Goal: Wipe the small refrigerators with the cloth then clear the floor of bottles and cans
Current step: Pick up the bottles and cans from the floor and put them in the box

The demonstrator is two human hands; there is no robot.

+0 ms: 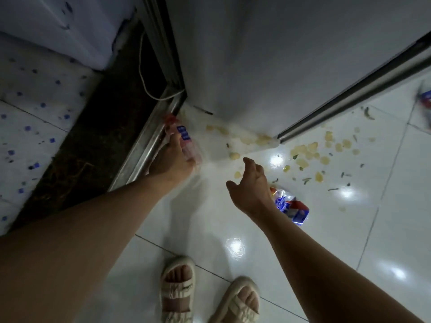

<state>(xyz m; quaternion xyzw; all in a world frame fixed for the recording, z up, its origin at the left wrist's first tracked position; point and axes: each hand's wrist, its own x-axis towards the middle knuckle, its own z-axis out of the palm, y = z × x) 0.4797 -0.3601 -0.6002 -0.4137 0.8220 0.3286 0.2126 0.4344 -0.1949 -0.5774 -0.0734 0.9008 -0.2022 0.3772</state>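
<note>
My left hand (171, 159) grips a clear plastic bottle (184, 138) with a red cap and blue label, low by the floor at the corner of the white refrigerator (256, 54). My right hand (250, 185) hovers open above the white tiles, fingers spread and holding nothing. Just right of that wrist a crushed blue, red and white can (292, 209) lies on the floor. Another blue and red item (425, 99) shows, blurred, at the right edge.
Yellowish food scraps (305, 152) and green bits litter the tiles in front of the refrigerator. A metal door track (142, 145) and dark threshold run on the left, with a white cord (149, 89). My sandalled feet (205, 297) stand below.
</note>
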